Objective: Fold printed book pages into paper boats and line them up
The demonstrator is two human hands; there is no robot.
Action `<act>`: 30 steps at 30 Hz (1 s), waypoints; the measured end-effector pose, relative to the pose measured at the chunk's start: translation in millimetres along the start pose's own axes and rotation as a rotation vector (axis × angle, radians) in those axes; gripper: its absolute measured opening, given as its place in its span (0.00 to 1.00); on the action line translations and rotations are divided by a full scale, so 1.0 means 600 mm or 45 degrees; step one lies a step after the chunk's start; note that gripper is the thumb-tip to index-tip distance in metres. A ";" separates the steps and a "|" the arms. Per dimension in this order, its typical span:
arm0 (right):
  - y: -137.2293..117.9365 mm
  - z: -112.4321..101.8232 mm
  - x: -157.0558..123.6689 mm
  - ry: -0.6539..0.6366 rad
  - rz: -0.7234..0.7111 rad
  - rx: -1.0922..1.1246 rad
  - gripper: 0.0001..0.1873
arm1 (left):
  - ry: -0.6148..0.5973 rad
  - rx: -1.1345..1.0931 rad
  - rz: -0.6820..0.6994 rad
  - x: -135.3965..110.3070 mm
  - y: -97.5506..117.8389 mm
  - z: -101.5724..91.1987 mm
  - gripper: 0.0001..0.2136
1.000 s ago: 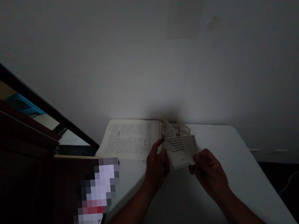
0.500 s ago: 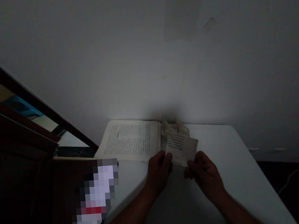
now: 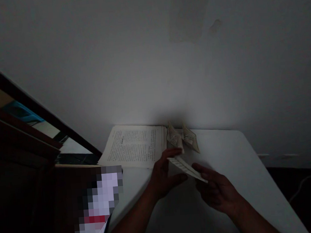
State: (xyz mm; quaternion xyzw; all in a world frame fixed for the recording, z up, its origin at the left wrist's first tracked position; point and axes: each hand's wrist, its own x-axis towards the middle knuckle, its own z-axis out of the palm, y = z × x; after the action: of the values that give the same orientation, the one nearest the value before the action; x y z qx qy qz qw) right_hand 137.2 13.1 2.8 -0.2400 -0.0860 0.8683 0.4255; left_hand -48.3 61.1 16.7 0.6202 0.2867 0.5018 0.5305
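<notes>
A folded piece of printed paper is tilted nearly edge-on above the table. My right hand pinches its right end between thumb and fingers. Around the paper's left end, my left hand has its thumb and fingers spread apart; whether any finger touches the sheet I cannot tell. Just beyond the hands stand two folded paper boats, made of printed paper, side by side near the wall. To their left lies an open book or stack of printed pages.
The white table stands against a pale wall. At the lower left lies a pixelated, phone-like object on the table's edge. A dark sloping bar and dark wooden furniture fill the left side.
The folded paper has turned from facing me to nearly edge-on and come lower. My left hand has opened off its left edge, while my right hand keeps its hold.
</notes>
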 end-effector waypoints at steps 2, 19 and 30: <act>0.004 -0.001 0.000 -0.063 0.065 0.001 0.15 | -0.042 0.009 -0.141 -0.001 0.000 -0.001 0.11; 0.002 0.005 0.016 0.389 -0.673 -1.101 0.09 | 0.165 -0.002 -0.560 0.004 0.004 -0.003 0.13; 0.007 0.016 0.015 0.514 -0.814 -1.147 0.09 | 0.199 -0.378 -0.677 -0.016 -0.017 0.041 0.14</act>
State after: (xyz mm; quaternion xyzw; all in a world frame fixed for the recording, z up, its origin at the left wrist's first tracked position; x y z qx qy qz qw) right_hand 124.6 17.9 6.8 -0.5199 -0.4320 0.5119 0.5301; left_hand -26.7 46.1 5.8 0.3987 0.4023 0.4279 0.7043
